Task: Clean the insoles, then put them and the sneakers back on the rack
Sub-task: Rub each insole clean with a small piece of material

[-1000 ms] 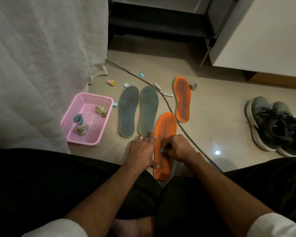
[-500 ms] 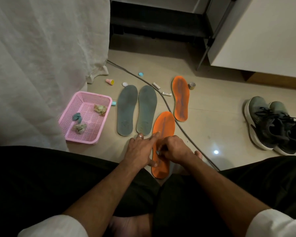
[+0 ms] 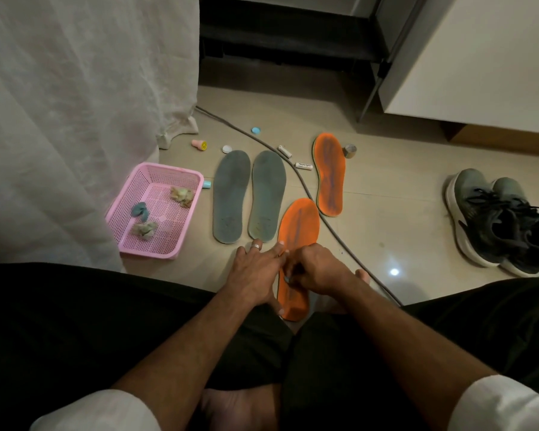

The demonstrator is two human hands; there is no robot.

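A white tube (image 3: 303, 166) beside the cable (image 3: 305, 194) bears dark lettering too small to read. The near orange insole (image 3: 299, 222) lies on the floor under both hands: the left hand (image 3: 255, 272) presses flat on its left edge, fingers straight, and the right hand (image 3: 315, 269) curls over its middle, pinching something small and pale. The pink basket (image 3: 181, 244) holds two crumpled wads and a blue scrap.

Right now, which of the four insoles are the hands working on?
The nearer orange insole, the only one under both hands; the left hand lies flat on it. The other orange insole and both grey insoles lie untouched.
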